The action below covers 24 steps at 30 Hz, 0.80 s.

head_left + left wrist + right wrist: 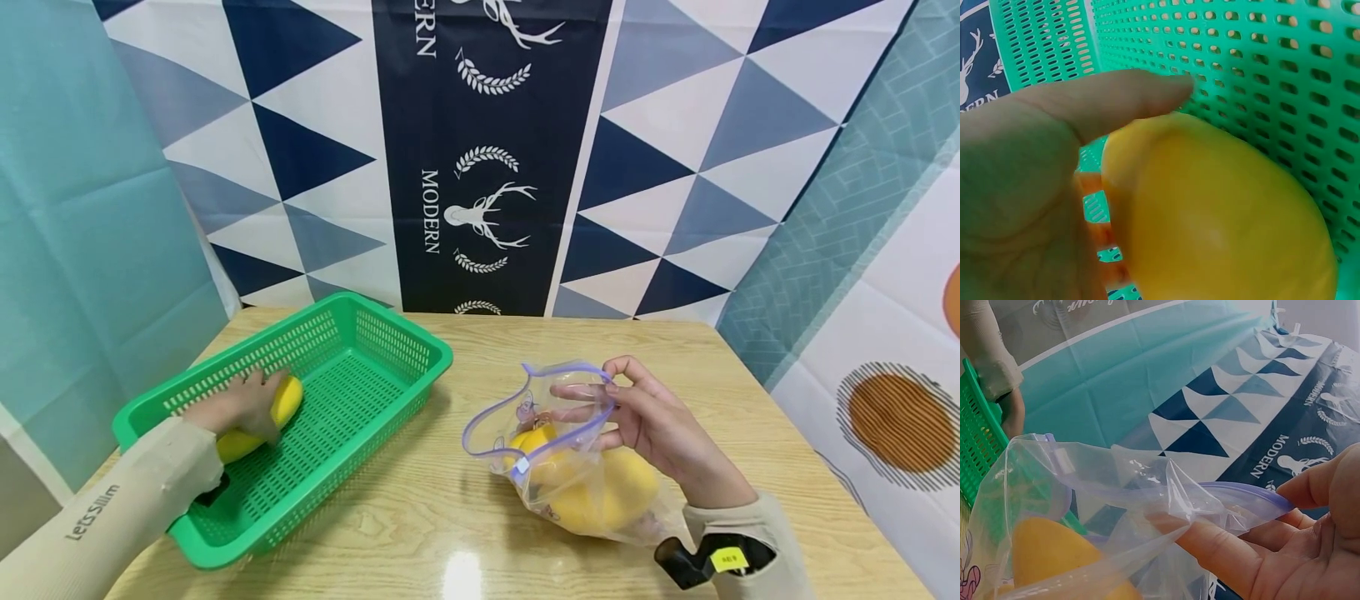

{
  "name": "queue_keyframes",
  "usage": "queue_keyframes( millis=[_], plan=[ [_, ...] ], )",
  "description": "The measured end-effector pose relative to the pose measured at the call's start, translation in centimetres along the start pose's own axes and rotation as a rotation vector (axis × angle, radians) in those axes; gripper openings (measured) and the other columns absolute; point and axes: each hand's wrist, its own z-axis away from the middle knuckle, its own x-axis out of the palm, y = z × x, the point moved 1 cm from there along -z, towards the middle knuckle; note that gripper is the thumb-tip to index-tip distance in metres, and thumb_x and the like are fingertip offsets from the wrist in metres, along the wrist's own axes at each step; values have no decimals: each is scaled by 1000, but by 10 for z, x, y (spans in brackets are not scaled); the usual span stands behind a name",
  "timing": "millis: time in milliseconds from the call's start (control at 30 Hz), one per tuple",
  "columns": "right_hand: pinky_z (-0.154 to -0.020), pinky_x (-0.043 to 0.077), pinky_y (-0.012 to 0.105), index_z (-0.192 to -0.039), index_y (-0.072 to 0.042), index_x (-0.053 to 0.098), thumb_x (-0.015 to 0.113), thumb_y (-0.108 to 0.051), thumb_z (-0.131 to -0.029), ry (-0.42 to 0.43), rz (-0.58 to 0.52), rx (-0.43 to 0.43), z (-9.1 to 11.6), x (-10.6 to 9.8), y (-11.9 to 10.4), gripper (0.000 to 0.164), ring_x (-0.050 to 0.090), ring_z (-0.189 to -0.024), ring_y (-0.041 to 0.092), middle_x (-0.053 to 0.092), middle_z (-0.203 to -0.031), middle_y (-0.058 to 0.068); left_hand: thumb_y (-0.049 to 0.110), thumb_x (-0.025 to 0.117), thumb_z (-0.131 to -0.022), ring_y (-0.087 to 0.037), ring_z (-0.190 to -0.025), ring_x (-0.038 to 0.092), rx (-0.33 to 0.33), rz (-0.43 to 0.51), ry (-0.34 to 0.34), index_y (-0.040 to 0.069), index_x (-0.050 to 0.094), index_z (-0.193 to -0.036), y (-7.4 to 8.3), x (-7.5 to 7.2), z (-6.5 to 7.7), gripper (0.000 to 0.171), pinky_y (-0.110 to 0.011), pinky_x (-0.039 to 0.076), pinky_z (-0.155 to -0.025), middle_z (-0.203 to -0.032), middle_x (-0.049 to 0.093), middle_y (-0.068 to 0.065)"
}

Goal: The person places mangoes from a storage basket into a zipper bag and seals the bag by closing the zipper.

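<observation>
My left hand (251,406) reaches into the green basket (438,354) and grips a long, smooth yellow fruit (287,402), whose exact kind I cannot tell. In the left wrist view the thumb lies along one side of the yellow fruit (1222,212), with fingers partly hidden behind it. My right hand (660,425) pinches the purple rim of a clear zip bag (491,417) between thumb and fingers, some of them inside its open mouth. Yellow fruits (611,492) lie in the bag; one yellow fruit (1054,550) also shows in the right wrist view.
Basket and bag both stand on a light wooden table (405,517), the basket at the left, the bag at the right. Behind rises a patterned cloth (330,167) with triangles and deer heads. More cloth hangs on either side.
</observation>
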Motion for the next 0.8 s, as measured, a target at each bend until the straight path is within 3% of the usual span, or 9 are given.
queue_keyframes(
  millis=[133, 267, 400, 533, 633, 800],
  plan=[
    [-88, 55, 39, -115, -8, 39, 11, 2, -106, -3, -17, 5, 0, 0, 0, 31, 55, -125, 36, 54, -141, 21, 3, 90, -65, -67, -127, 20, -10, -17, -43, -3, 18, -153, 1, 1, 3, 114, -65, 49, -77, -141, 22, -45],
    [-88, 55, 40, -117, -8, 40, 12, 3, -106, -5, 3, 1, 0, 0, 0, 32, 56, -124, 35, 54, -140, 21, -11, 87, -60, -67, -125, 23, -24, -26, -51, 1, 17, -155, 3, 0, 6, 118, -51, 54, -63, -140, 23, -42],
    [-88, 54, 40, -117, -7, 41, 12, 3, -106, -4, 17, -1, 0, 0, -1, 32, 57, -123, 35, 54, -140, 21, -14, 80, -61, -67, -122, 26, -7, 14, -36, 2, 16, -156, 3, -2, 6, 116, -44, 49, -56, -143, 19, -43],
    [-88, 55, 40, -117, -8, 40, 12, 2, -106, -5, 21, 6, 0, 0, -1, 32, 57, -123, 35, 55, -140, 21, -5, 78, -61, -55, -102, 44, 56, 42, 7, -1, 19, -154, 1, -5, 3, 111, -45, 46, -60, -133, 33, -43],
    [-88, 55, 40, -119, -8, 40, 11, 2, -106, -17, 25, 8, 0, 0, 0, 34, 56, -124, 36, 54, -141, 21, 5, 81, -63, -42, -91, 49, 97, 12, 61, -4, 28, -150, 1, -7, 1, 102, -46, 47, -62, -123, 43, -37],
    [-88, 55, 40, -120, -9, 40, 9, 2, -105, -36, 17, 0, -1, -1, 1, 36, 55, -125, 36, 53, -142, 21, 19, 85, -64, -39, -88, 55, 179, -22, 201, -7, 45, -137, 3, -9, -1, 86, -49, 49, -65, -120, 53, -32]
  ],
)
